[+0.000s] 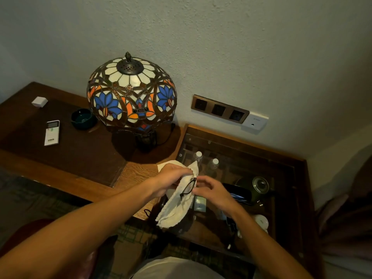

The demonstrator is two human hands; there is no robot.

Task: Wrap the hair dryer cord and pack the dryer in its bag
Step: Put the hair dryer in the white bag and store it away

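The bag (177, 202) is held up in the air over the glass table (285, 164). Its top is gripped by the left hand (171, 178). Its black string (188, 189) is touched by the right hand (209, 190), fingers loosely curled beside it.

Far bench (60, 158) side being crowded by stained-glass lamp (131, 93), ashtray (83, 118), remote (52, 132), small white box (39, 101). Bare wood strip along near edge being left free. Glass-topped cabinet (289, 158) at right being kept bare; bottles (198, 156) and kettle (259, 186) being shielded beneath glass.
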